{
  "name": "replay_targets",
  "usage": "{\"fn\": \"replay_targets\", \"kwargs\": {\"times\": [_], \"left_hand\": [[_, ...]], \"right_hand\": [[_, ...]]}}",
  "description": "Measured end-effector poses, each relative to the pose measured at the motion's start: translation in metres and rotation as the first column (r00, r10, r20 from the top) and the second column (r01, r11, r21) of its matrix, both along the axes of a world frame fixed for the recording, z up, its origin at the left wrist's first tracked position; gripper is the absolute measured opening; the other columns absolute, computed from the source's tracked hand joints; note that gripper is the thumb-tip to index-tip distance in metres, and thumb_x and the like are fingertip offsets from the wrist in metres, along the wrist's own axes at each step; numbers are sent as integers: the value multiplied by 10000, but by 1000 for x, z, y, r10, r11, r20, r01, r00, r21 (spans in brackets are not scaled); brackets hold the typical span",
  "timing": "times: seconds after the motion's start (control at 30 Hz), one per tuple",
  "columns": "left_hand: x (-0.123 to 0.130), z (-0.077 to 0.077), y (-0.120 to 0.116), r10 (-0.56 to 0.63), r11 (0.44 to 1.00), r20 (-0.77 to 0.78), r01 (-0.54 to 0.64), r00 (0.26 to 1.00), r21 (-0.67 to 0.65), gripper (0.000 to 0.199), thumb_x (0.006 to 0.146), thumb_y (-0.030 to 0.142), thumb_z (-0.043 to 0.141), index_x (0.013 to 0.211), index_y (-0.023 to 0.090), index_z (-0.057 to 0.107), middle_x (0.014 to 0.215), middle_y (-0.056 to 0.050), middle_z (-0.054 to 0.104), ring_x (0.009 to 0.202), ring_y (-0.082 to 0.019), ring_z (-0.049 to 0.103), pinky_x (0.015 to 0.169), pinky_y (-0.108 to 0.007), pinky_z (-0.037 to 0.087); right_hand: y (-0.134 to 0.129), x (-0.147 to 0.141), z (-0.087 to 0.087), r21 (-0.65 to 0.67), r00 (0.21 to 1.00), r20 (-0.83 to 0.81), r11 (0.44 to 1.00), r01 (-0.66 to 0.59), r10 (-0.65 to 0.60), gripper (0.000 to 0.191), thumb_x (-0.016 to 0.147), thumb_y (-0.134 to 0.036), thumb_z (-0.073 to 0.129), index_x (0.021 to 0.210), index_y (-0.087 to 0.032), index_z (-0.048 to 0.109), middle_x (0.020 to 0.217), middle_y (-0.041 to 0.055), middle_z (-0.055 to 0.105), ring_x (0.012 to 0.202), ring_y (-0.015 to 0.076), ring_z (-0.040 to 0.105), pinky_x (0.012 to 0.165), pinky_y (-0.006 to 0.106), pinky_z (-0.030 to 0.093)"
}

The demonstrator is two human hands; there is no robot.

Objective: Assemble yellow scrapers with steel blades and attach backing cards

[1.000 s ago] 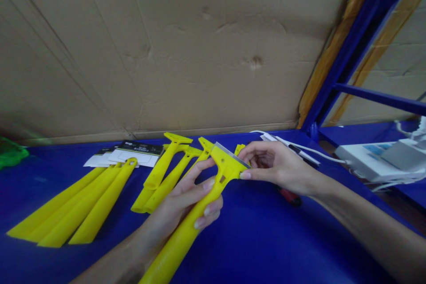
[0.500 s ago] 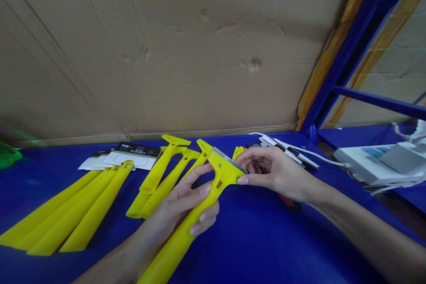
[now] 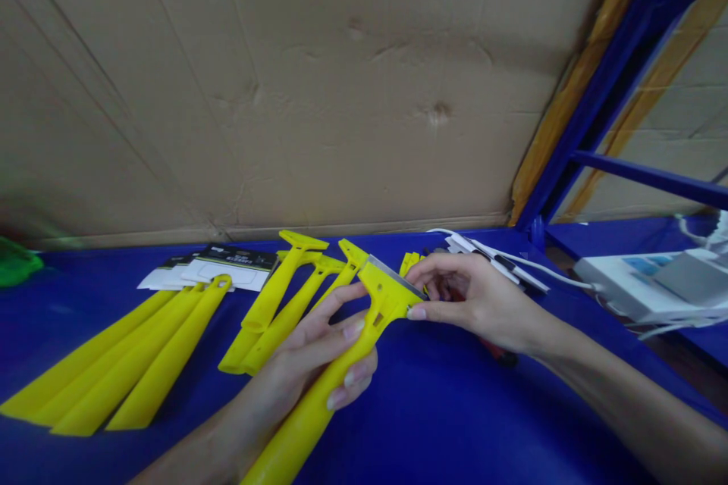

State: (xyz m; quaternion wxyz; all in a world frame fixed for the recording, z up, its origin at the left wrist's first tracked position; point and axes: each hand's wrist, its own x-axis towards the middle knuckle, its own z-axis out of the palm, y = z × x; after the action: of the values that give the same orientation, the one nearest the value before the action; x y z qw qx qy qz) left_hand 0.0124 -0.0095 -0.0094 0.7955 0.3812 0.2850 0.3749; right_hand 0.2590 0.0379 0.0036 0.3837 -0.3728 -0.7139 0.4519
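My left hand [image 3: 324,352] is wrapped round the handle of a yellow scraper [image 3: 385,294], whose head points up toward the back. A thin metal blade [image 3: 395,275] lies along the top edge of that head. The thumb and fingers of my right hand [image 3: 466,292] pinch the right corner of the scraper head, by the end of the blade. Whether a small part sits between those fingertips is too small to tell. Behind my left hand, several yellow scraper pieces [image 3: 278,295] lie side by side.
Several yellow handles [image 3: 164,352] with black-and-white cards [image 3: 230,265] lie at left on the blue table [image 3: 432,409]. Behind my right hand are small yellow pieces [image 3: 409,263] and a white cable [image 3: 546,270]. A white device [image 3: 626,280] stands at right, near a blue frame [image 3: 591,98].
The whole view has shifted slightly, so everything sits a little further right. Both hands keep nearly the same hold on the scraper.
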Motion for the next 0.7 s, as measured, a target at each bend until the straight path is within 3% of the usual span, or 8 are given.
{"fn": "replay_targets", "kwargs": {"times": [0.3, 0.7], "left_hand": [[3, -2, 1, -37, 998, 49, 35, 998, 45, 292, 967, 298, 736, 1224, 293, 597, 676, 30, 617, 459, -70, 449, 420, -168, 232], [5, 0, 2, -43, 998, 60, 40, 997, 49, 257, 936, 312, 787, 1125, 281, 614, 672, 33, 645, 459, -53, 459, 436, -134, 334]], "right_hand": [[-1, 1, 0, 19, 1000, 31, 1000, 5, -5, 317, 740, -414, 937, 935, -217, 784, 827, -8, 694, 721, 157, 567, 663, 302, 436], [-1, 2, 1, 9, 999, 49, 1000, -6, 6, 289, 758, -391, 925, 931, -216, 774, 812, -16, 692, 685, 143, 549, 644, 290, 438]]}}
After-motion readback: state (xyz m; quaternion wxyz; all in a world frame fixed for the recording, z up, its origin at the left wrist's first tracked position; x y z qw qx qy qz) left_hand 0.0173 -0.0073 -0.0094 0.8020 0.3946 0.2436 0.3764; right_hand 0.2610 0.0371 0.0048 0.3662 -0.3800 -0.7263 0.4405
